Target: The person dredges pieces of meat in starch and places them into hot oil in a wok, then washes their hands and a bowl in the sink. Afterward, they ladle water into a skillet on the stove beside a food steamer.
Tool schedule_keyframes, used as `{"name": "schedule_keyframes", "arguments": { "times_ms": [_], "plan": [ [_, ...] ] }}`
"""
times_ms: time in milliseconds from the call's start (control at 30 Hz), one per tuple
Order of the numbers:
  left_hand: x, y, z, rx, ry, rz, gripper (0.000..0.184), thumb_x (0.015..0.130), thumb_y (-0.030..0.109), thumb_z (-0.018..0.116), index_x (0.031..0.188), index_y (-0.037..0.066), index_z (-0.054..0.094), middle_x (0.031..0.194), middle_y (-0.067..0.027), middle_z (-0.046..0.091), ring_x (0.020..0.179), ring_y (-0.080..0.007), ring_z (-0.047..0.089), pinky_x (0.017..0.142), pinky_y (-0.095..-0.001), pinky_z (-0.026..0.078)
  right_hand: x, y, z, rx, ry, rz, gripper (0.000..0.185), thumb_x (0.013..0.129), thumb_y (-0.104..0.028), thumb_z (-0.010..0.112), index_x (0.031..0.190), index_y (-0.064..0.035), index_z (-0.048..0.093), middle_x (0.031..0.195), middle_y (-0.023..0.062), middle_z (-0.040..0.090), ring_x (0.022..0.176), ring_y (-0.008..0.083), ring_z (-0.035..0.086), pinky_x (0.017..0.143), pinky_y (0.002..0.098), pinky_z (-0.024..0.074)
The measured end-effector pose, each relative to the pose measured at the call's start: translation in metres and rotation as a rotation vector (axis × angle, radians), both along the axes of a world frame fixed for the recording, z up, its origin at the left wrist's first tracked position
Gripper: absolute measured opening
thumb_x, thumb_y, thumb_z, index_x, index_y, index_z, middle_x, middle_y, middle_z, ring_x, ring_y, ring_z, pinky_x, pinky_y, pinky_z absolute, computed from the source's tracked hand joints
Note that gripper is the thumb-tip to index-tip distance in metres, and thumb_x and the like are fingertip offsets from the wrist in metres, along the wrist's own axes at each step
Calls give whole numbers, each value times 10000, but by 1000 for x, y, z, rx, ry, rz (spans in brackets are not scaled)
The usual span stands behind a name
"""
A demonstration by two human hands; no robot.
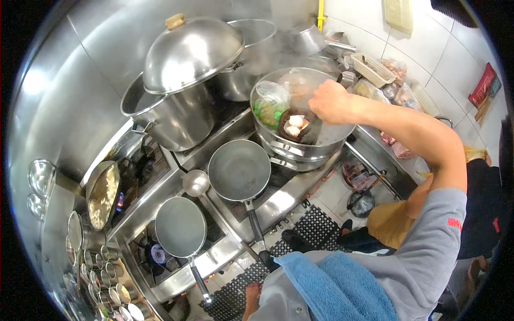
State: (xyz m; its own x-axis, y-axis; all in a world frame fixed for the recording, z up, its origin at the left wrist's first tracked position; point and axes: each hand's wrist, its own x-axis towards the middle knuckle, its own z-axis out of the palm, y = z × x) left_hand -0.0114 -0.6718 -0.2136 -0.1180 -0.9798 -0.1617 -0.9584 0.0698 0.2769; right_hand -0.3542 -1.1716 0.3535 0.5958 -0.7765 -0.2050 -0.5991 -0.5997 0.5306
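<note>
My right hand [329, 102] is closed above the right side of a wide steamer pot [302, 147]; what it holds, if anything, is hidden. Inside the steamer are a dark bowl [289, 136] with white pieces, a clear plastic bag [272, 92] and green items [267, 112]. Low in the view, my left hand [252, 291] hangs beside my grey shirt, its fingers too small to read. Nearer to it are two grey frying pans [240, 170] [181, 227] on the stove, with a long-handled ladle [196, 183] between them.
A domed lid [194, 53] rests tilted on a tall pot [182, 123]. Farther left, a wok [103, 195] holds pale food in oil. Metal cups [110, 253] line the lower left. Another person [476, 203] in black stands at the right, near bagged food [406, 99]. Steam rises at the back.
</note>
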Motion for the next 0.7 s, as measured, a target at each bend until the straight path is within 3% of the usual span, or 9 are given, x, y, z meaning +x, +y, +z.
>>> {"name": "schedule_keyframes", "arguments": {
  "times_ms": [33,100,167,333,433,533,633,700],
  "plan": [
    [-2,-5,7,54,-28,-3,262,832,251,490,733,63,644,581,-59,580,493,-154,547,476,-291,448,-1,0,1,6,-15,38,166,644,-175,673,782,-85,692,758,103,675,758,253,664,639,370,508],
    [-18,-26,48,356,446,524,282,843,275,491,741,60,641,591,-54,583,496,-153,547,471,-286,440,0,-2,2,17,12,24,175,640,-178,676,784,-80,691,755,105,673,760,258,663,644,373,507],
    [-28,-41,78,518,727,794,294,856,288,495,750,55,641,601,-47,585,494,-149,542,462,-282,429,1,-4,2,23,10,41,176,640,-177,677,783,-74,688,756,108,672,761,263,662,645,376,506],
    [-26,-33,30,408,1010,816,292,879,277,522,772,36,647,610,-25,583,451,-129,501,414,-279,395,4,-3,5,14,42,13,173,641,-166,685,781,-65,685,766,112,675,772,270,664,651,388,511],
    [-31,-45,46,576,1003,1025,294,890,281,538,809,22,651,623,-18,580,471,-105,495,438,-254,400,-13,-1,29,-35,-67,-9,84,623,-128,639,691,-88,668,697,101,654,731,276,659,631,383,497],
    [-34,-40,58,478,1032,999,255,862,280,555,853,43,650,683,-62,619,543,-168,561,499,-306,453,-39,3,42,-125,-59,-79,115,616,-97,618,718,-97,672,702,110,647,709,288,651,634,393,500],
    [-11,-28,28,250,395,272,225,813,272,571,888,75,649,788,-107,645,660,-257,608,580,-386,486,-66,8,49,-140,3,-141,97,652,-111,636,734,-79,676,730,106,664,717,277,661,627,388,508],
    [-11,-31,34,355,391,292,210,783,266,572,883,95,643,858,-123,641,731,-304,607,621,-432,486,-84,9,42,-133,50,-168,83,675,-126,639,731,-79,679,737,99,672,726,263,667,628,381,506]
  ]
}}
